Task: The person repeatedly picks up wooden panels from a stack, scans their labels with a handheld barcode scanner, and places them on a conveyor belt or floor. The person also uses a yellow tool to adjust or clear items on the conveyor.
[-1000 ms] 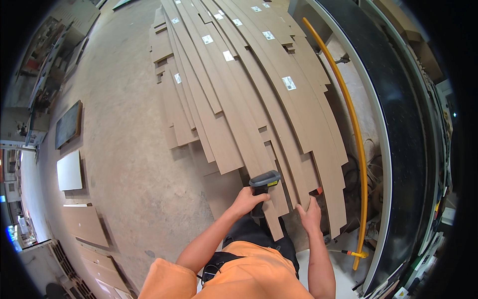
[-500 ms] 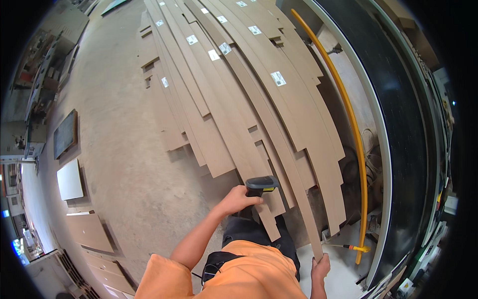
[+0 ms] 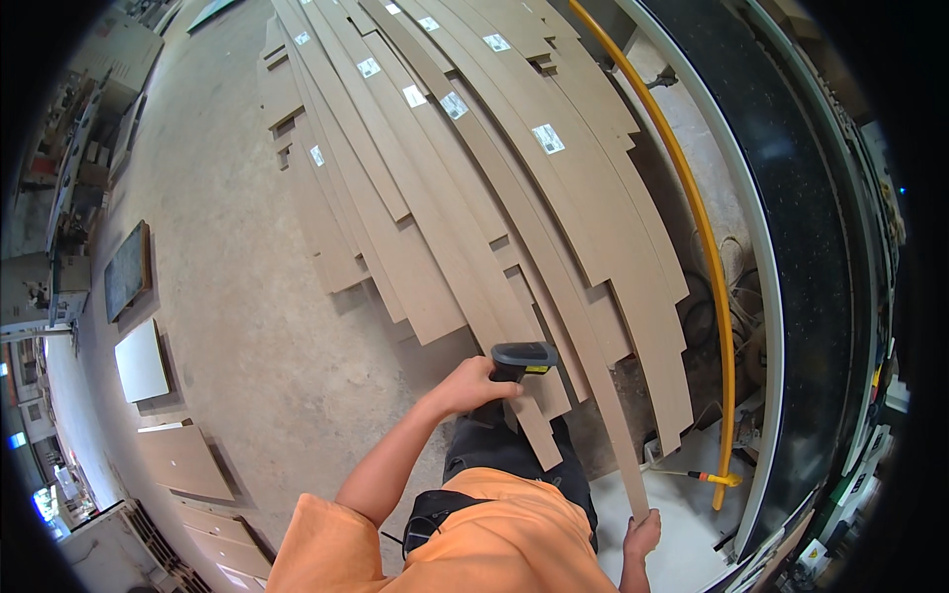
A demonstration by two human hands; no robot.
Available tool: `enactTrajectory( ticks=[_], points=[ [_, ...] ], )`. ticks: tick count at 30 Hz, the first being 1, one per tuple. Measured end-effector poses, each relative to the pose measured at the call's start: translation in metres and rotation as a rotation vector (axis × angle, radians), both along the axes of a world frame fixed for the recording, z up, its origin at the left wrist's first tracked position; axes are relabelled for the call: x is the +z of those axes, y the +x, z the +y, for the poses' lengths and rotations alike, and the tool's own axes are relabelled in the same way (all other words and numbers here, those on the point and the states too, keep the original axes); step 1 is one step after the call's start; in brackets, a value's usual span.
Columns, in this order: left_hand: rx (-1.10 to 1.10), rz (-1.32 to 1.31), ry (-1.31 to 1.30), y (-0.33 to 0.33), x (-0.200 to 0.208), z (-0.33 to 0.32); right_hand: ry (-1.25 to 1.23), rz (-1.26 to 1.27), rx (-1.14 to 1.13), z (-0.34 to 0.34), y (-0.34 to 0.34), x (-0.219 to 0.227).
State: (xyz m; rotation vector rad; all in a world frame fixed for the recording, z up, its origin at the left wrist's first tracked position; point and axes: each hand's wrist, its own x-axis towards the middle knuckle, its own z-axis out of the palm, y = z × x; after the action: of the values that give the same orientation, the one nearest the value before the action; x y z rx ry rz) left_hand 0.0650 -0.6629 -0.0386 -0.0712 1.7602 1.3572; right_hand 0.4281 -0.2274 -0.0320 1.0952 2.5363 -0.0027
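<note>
My left hand [image 3: 473, 383] is closed around the grip of a grey and black handheld scanner [image 3: 524, 356] with a yellow band, held over the near ends of the boards. At the lower edge, my right hand [image 3: 643, 539] grips the near end of a long narrow brown strip [image 3: 605, 420]. That strip runs away from me along the pile of long brown boards [image 3: 445, 198]. Several boards carry small white labels [image 3: 547, 138]. My orange sleeve and dark trousers fill the bottom middle.
A yellow hose [image 3: 714, 296] curves along the right of the pile, beside a long black machine bed [image 3: 820, 257]. Pale and brown panels [image 3: 138, 361] lie on the concrete floor [image 3: 227, 296] at the left, with machines at the far left edge.
My right hand has dropped from the board ends down to the lower edge, now holding the narrow strip's end. The left hand keeps the scanner in about the same place.
</note>
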Motion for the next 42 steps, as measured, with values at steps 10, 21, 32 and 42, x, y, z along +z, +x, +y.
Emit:
enactTrajectory(
  ticks=[10, 21, 32, 42],
  points=[
    [0.053, 0.036, 0.102, 0.011, -0.008, 0.000, -0.131, 0.010, 0.065, 0.004, -0.011, 0.001],
    [0.208, 0.035, 0.097, 0.016, -0.014, 0.011, -0.459, 0.303, 0.285, -0.067, -0.186, 0.010],
    [0.373, 0.040, 0.255, 0.024, -0.024, 0.023, -0.522, 0.483, 0.666, -0.140, -0.332, -0.008],
    [0.342, -0.095, 0.287, 0.021, -0.029, 0.016, -0.234, 0.562, 0.603, -0.088, -0.380, -0.011]
  ],
)
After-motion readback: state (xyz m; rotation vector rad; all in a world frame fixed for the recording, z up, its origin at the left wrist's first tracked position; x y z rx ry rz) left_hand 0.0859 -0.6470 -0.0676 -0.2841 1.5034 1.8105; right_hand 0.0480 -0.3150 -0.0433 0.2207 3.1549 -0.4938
